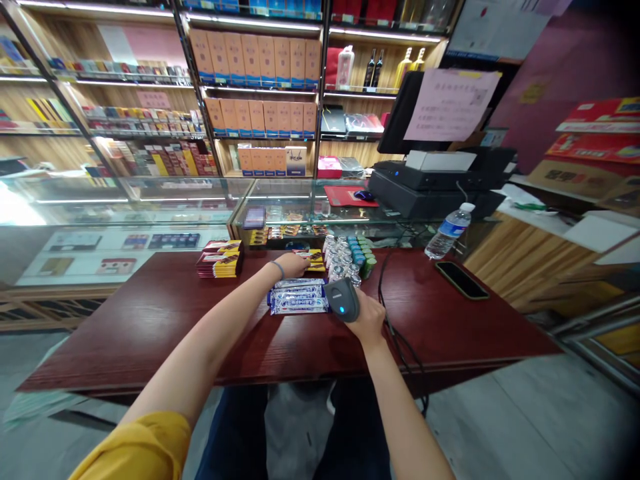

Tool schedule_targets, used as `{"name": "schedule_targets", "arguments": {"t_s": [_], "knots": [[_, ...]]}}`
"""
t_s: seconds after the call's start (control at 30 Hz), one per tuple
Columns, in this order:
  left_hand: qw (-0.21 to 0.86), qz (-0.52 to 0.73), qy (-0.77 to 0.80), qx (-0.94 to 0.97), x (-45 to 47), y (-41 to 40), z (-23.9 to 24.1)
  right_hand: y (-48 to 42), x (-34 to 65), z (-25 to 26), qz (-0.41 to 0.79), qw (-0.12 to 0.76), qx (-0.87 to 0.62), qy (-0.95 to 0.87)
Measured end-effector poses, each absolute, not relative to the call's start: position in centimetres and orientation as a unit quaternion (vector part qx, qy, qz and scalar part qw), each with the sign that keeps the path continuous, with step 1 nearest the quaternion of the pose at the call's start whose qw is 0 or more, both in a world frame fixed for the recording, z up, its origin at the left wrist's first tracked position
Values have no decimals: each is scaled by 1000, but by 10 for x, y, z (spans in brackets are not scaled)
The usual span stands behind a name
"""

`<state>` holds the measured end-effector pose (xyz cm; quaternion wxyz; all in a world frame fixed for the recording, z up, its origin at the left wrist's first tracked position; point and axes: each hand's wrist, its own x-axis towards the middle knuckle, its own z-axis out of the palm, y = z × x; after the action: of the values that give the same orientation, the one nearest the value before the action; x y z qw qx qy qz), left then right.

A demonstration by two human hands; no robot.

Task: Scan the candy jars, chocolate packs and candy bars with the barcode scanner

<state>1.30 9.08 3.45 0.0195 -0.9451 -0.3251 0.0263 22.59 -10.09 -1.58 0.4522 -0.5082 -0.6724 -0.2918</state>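
Note:
My right hand (369, 316) is closed around a grey handheld barcode scanner (342, 298), its blue light facing me; its black cable (387, 293) runs off across the red-brown table (150, 320). The scanner sits just right of a stack of blue-and-white packets (297, 296). My left hand (293, 265) reaches farther forward and rests, fingers curled, on a yellow-and-brown packet (314, 259). Rows of small silver-capped and teal-capped containers (347, 259) stand right of that packet.
A stack of yellow and red packets (221, 257) lies at the table's far left. A black phone (461, 279) and a water bottle (448, 232) are at the right. Glass display counters (165, 200), a till (440, 180) and stocked shelves stand behind.

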Motion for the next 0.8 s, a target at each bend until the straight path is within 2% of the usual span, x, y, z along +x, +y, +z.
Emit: {"name": "schedule_targets", "arguments": {"t_s": [0.17,0.27,0.37,0.47,0.63,0.8], "knots": [[-3,-56,-377,-924,0,94,35,-100,225,-17,-300,452,-505,-672],[-67,-175,-397,-899,-15,97,37,-100,226,-17,-302,445,-501,-678],[-154,-335,-419,-830,-32,96,38,-100,226,-16,-312,440,-491,-684],[-289,-481,-433,-706,-51,88,35,-99,226,-16,-316,435,-492,-685],[-502,-628,-362,-471,-82,61,23,-96,229,-22,-316,414,-500,-692],[-549,-698,-319,-332,-107,36,5,-91,234,-32,-308,388,-520,-696]]}}
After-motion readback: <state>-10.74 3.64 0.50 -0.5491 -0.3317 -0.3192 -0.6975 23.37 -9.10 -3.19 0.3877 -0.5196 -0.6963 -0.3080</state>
